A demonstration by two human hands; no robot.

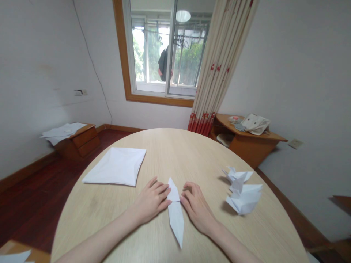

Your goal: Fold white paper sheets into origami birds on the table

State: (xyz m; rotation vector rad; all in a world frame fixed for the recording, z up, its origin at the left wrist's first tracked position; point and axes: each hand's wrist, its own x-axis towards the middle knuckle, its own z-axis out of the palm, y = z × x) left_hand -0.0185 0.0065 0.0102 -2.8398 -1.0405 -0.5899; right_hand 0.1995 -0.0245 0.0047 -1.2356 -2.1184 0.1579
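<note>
A narrow white paper (pixel 176 215), folded to a point at both ends, lies lengthwise before me on the round table, with a crease or flap edge across its middle. My left hand (pixel 153 199) is at its left edge, fingertips and thumb on the paper beside the crease. At the right edge, my right hand (pixel 196 206) has its fingers curled and its thumb by the same crease. Both hands hold the strip from its sides, and their fingertips partly cover its edges.
A stack of white paper sheets (pixel 115 166) lies on the table's left. Folded paper figures (pixel 244 199) stand at the right. Beyond the round table (pixel 175 146) are a small drawer cabinet (pixel 86 140) at left and a corner cabinet (pixel 252 144) holding a cloth bag (pixel 255 123).
</note>
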